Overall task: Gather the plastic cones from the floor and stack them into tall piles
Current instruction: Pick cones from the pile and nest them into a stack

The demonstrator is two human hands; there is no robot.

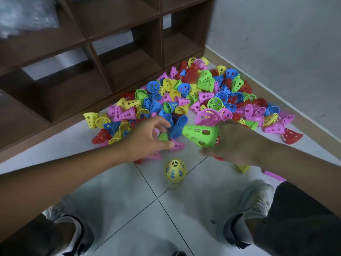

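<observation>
Item: loose heap of perforated plastic cones [184, 100] in pink, yellow, blue, green and red, lying on the pale tiled floor [129, 200] against a dark brown wooden cubby shelf [110, 52] and into the wall corner. Started pile: a short stack of yellow slotted plastic cones [175, 172], upright, on the floor between the person's feet and near the heap's front edge. Right hand [236, 143] — grips one light green slotted plastic cone [201, 133] by its wide rim, the cone on its side, narrow end pointing left. Left hand [145, 139] — fingers spread and loosely curled over small pink and green cones at the heap's edge; whether it already pinches one I cannot tell. Materials: thin, glossy moulded plastic, truncated-cone form, oval slots down the walls, spoked opening at the narrow top; likely light and slippery. Risks, as judged: a forearm sweeping low could topple the yellow stack; a cone seated crooked may jam or tilt the pile; tall piles on smooth tile would tip at a nudge.
</observation>
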